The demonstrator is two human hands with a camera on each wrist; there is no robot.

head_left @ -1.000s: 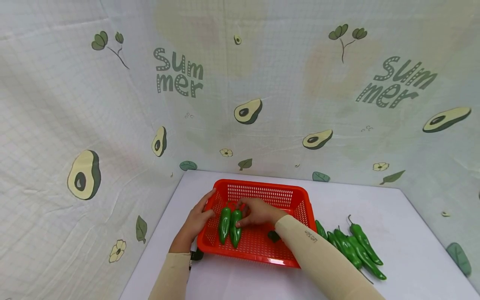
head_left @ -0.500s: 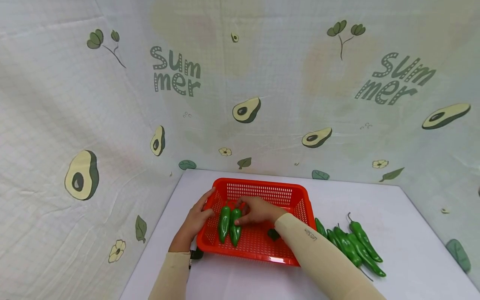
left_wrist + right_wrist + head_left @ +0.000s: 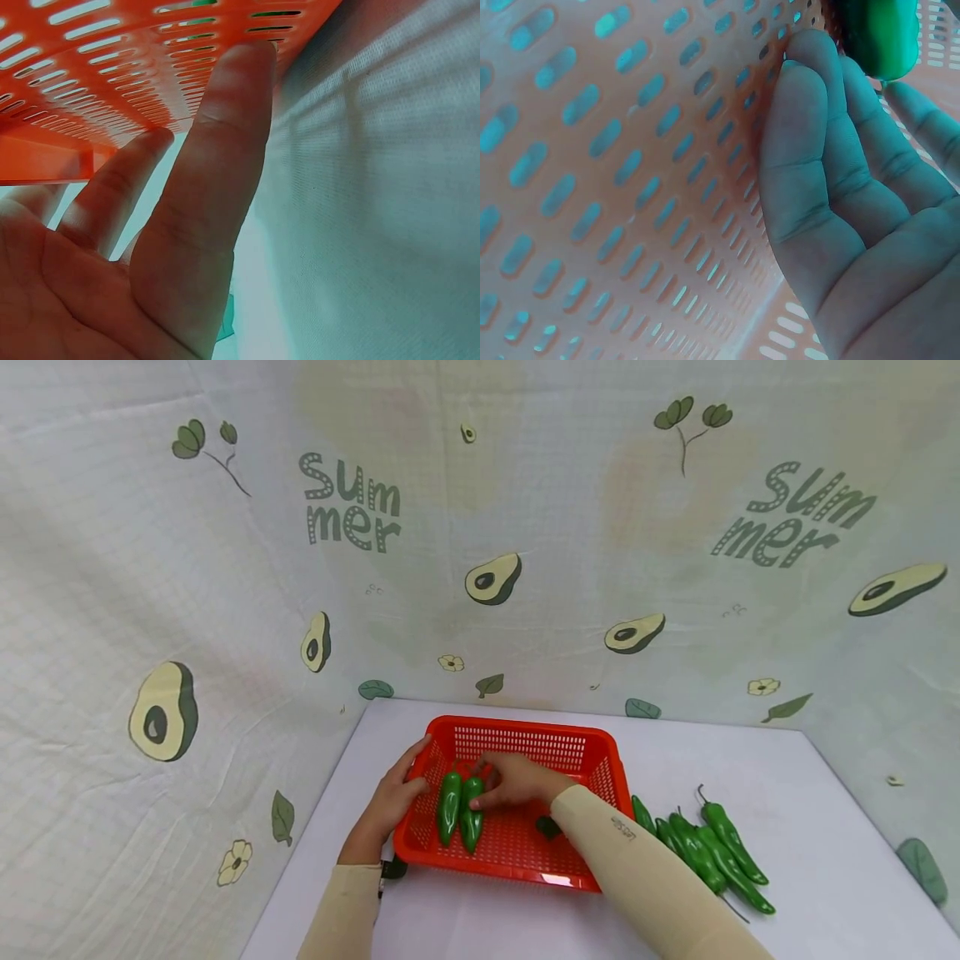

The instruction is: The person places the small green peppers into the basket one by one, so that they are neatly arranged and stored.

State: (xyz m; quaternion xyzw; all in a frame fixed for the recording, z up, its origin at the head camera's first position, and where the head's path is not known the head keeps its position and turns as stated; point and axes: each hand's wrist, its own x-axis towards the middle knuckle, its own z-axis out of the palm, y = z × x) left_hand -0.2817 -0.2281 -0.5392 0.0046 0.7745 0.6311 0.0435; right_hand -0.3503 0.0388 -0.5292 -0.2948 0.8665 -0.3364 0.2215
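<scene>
Inside the red plastic basket (image 3: pixel 510 864), two green peppers (image 3: pixel 449 810) lie side by side near its left end. My right hand (image 3: pixel 517 781) is over the right-hand pepper (image 3: pixel 472 831), thumb at its side and index finger by its stem, pinching its upper part. Only part of a green pepper (image 3: pixel 885 37) shows beyond the fingers in the right wrist view. At the basket's left side, my left hand (image 3: pixel 392 803) rests with fairly straight fingers against the outside. The left wrist view shows its fingertips touching the slotted basket wall (image 3: pixel 112 67) from outside.
Several green peppers (image 3: pixel 723 860) lie on the white table (image 3: pixel 720 760) right of the basket, one partly hidden behind the basket's rim. A printed cloth (image 3: pixel 555 527) hangs behind and at both sides. Small dark devices sit at both wrists.
The head view has shifted very slightly. Both hands, the basket and the peppers hold nearly the same places.
</scene>
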